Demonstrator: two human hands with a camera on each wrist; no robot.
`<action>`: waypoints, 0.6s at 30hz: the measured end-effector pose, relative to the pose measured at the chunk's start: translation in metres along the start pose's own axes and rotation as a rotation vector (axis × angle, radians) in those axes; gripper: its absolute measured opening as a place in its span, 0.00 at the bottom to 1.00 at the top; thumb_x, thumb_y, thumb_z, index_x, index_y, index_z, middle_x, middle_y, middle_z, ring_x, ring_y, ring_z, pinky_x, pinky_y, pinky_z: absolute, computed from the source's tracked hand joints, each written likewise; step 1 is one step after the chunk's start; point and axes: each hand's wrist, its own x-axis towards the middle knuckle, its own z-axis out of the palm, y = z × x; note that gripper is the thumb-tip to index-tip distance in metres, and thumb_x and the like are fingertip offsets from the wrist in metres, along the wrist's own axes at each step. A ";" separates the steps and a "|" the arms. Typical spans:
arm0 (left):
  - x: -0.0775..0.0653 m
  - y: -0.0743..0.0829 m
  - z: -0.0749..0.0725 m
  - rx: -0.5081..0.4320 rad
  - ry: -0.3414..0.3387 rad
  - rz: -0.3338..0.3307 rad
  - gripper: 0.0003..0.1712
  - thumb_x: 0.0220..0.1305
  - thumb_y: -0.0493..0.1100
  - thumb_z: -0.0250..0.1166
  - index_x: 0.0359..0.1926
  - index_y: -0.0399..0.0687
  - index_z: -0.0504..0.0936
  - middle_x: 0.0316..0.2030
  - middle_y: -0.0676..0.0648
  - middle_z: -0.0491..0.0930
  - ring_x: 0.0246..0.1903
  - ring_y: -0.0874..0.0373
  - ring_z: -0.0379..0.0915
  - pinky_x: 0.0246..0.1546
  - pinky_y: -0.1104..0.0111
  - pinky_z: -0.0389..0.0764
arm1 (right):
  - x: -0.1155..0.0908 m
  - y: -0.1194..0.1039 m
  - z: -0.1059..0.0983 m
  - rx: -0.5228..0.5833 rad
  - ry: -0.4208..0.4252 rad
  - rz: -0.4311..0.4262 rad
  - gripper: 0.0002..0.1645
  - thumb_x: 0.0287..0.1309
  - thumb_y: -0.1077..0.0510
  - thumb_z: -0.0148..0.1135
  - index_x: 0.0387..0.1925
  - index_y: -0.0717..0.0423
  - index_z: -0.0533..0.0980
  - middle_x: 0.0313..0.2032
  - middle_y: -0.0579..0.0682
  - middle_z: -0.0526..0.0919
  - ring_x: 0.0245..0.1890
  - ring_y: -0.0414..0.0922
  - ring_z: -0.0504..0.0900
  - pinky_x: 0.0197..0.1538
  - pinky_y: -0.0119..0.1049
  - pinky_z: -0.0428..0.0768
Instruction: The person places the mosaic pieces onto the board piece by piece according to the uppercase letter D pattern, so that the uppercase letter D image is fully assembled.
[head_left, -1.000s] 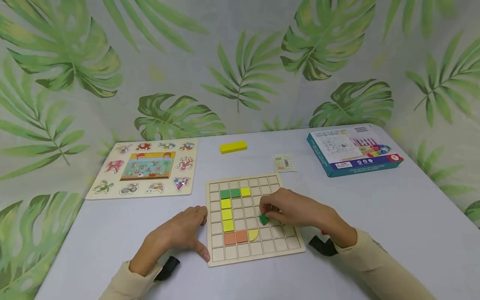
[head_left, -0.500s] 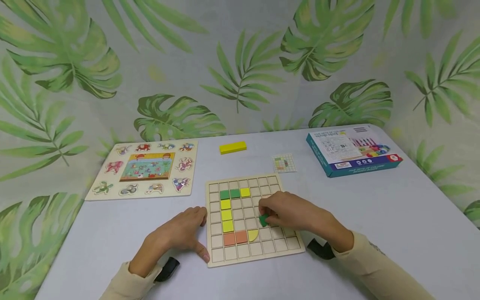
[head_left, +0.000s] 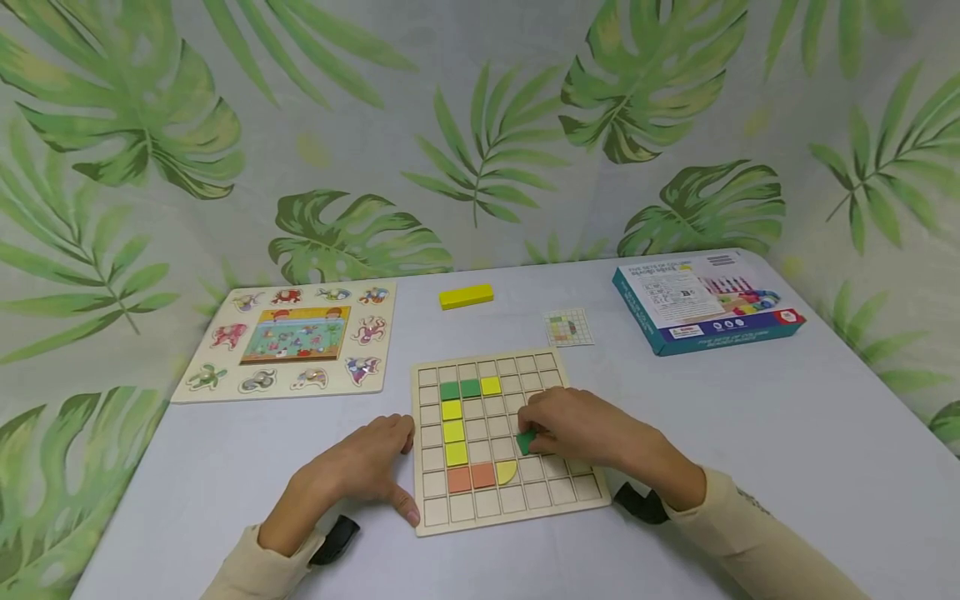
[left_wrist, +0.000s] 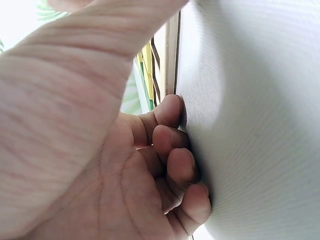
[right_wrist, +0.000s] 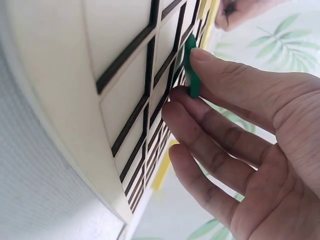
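A wooden grid board (head_left: pixel 538 492) lies on the white table. My right hand (head_left: pixel 573 425) pinches a green tile (head_left: pixel 526 442) low over the squares right of its middle. Thumb and fingertips grip that tile edge-on in the right wrist view. My left hand (head_left: pixel 367 462) rests at the board's left edge, thumb at the near corner; its fingertips (left_wrist: pixel 182 165) rest on the table in the left wrist view. Flat on the grid lie two green tiles (head_left: pixel 459 389), several yellow tiles (head_left: pixel 453 431), two orange tiles (head_left: pixel 471 477) and a yellow quarter-round tile (head_left: pixel 507 472).
Behind the board lie a small pattern card (head_left: pixel 569 327) and a yellow block (head_left: pixel 467 297). An animal peg puzzle (head_left: pixel 367 346) is at the back left. A boxed toy set (head_left: pixel 708 300) sits at the back right, and a leaf-print cloth (head_left: pixel 480 125) hangs behind.
My right hand has come slightly down and nearer with the green tile, which has turned a little. The left hand has stayed at the board's edge.
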 end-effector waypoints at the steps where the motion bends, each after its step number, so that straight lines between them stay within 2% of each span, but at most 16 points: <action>1: 0.000 0.000 0.000 0.001 0.000 0.001 0.46 0.23 0.62 0.86 0.37 0.48 0.66 0.32 0.50 0.66 0.35 0.54 0.61 0.37 0.61 0.64 | 0.000 0.000 0.001 -0.006 0.002 -0.001 0.05 0.58 0.55 0.72 0.35 0.47 0.82 0.30 0.37 0.79 0.30 0.34 0.72 0.39 0.31 0.76; 11: -0.001 0.001 0.000 0.003 -0.003 0.001 0.46 0.24 0.62 0.86 0.37 0.48 0.66 0.32 0.50 0.67 0.35 0.55 0.60 0.37 0.61 0.64 | -0.001 -0.009 0.008 -0.136 0.019 0.003 0.08 0.54 0.55 0.75 0.36 0.47 0.84 0.33 0.40 0.80 0.32 0.35 0.73 0.41 0.32 0.79; 18: -0.002 0.001 -0.001 0.006 0.001 0.014 0.45 0.25 0.63 0.85 0.36 0.48 0.66 0.32 0.50 0.66 0.35 0.55 0.60 0.37 0.62 0.65 | -0.006 -0.015 0.004 -0.163 -0.007 0.032 0.12 0.54 0.55 0.75 0.41 0.52 0.87 0.36 0.44 0.81 0.34 0.38 0.76 0.41 0.34 0.80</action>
